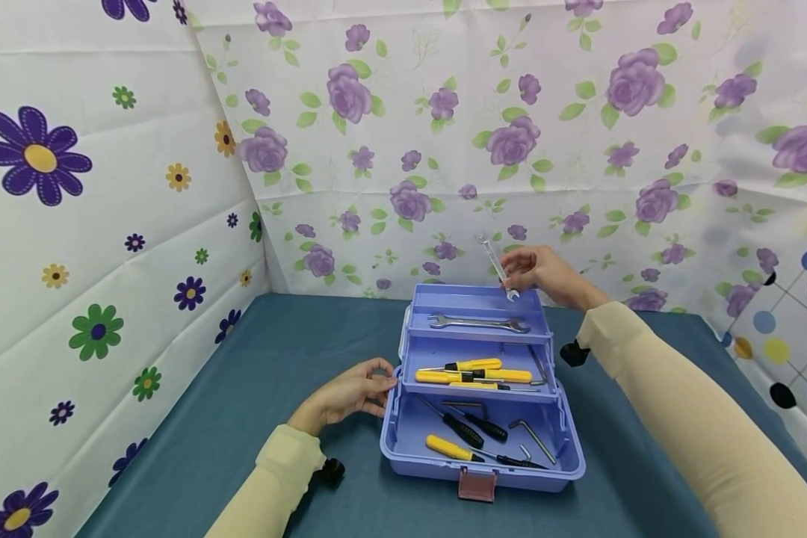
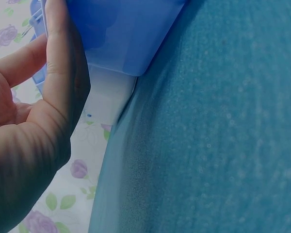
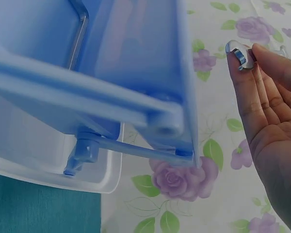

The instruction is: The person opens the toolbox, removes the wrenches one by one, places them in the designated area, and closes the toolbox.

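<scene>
A blue tiered toolbox stands open on the teal table. My right hand pinches a small silver wrench in the air above the toolbox's top tray, where a larger wrench lies. The right wrist view shows the small wrench's end at my fingertips, beside the toolbox's back. My left hand rests against the toolbox's left side, fingers touching the wall. Yellow-handled screwdrivers fill the middle tray; more screwdrivers and hex keys lie in the bottom.
The teal table is enclosed by flowered sheet walls at the back and left. A reddish latch hangs at the toolbox's front. Bare tabletop lies left of the box and in front of it.
</scene>
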Action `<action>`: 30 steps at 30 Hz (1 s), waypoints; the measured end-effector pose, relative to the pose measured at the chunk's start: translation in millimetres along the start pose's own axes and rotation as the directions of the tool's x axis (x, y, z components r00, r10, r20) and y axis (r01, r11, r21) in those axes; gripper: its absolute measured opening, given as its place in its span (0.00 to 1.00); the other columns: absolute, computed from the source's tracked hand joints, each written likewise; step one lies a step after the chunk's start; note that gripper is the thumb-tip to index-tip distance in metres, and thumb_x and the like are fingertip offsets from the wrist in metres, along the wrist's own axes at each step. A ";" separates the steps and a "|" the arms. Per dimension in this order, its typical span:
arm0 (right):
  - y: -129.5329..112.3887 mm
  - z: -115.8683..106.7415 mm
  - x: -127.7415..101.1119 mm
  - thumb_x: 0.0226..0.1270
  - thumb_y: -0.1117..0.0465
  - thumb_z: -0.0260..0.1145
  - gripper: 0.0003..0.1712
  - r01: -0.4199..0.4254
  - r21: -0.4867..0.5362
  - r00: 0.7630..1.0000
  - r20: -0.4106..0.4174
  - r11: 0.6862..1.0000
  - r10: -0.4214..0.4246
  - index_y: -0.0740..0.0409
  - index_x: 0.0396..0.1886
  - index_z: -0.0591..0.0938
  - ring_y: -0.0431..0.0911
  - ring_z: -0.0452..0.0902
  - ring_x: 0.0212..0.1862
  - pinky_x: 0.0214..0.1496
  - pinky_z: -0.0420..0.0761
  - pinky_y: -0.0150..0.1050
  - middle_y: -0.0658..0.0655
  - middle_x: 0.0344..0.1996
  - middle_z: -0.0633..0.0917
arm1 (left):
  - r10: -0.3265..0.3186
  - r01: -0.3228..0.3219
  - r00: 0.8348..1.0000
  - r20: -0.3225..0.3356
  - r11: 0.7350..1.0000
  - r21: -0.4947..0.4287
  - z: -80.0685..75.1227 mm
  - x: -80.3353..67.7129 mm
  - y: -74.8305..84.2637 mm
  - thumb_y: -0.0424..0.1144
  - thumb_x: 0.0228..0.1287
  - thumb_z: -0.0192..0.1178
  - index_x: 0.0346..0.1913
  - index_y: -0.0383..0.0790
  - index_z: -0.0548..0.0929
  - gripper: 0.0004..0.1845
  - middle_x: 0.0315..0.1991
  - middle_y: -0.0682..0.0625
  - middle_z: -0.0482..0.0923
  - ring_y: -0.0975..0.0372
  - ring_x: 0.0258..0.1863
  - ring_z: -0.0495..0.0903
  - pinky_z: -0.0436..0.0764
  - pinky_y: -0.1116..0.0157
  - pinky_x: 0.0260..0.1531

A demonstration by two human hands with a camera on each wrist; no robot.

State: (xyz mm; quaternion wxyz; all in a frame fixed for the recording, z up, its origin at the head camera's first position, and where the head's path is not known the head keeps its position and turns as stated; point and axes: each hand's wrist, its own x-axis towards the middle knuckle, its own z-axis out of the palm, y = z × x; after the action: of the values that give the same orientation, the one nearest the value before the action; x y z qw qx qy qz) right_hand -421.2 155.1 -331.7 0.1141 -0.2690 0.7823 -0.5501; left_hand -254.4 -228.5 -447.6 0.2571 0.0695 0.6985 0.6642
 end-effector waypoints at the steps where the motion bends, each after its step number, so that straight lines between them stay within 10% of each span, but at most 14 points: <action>1: 0.3 -0.8 -0.9 0.72 0.72 0.67 0.21 -0.005 0.012 1.000 -0.003 1.000 0.005 0.71 0.61 0.76 0.48 0.87 0.41 0.43 0.88 0.42 0.59 0.40 0.85 | 0.001 -0.001 1.000 0.000 1.000 0.000 0.1 -0.1 0.1 0.41 0.80 0.58 0.57 0.37 0.70 0.14 0.37 0.45 0.81 0.58 0.35 0.83 0.88 0.60 0.38; 30: 6.1 -31.6 -27.0 0.73 0.71 0.67 0.12 -0.024 0.158 0.992 -0.119 0.987 0.044 0.59 0.52 0.79 0.44 0.85 0.39 0.43 0.88 0.41 0.49 0.35 0.83 | 0.012 -0.012 1.000 0.008 1.000 0.004 1.2 0.6 -0.3 0.40 0.80 0.58 0.57 0.37 0.70 0.14 0.37 0.45 0.81 0.58 0.35 0.83 0.88 0.59 0.39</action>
State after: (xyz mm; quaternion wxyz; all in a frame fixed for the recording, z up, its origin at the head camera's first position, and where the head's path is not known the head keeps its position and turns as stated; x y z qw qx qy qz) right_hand -415.5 196.6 -328.9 0.0962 -0.2117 0.7466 -0.6233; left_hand -254.3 -227.3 -448.0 0.2560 0.0769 0.6985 0.6639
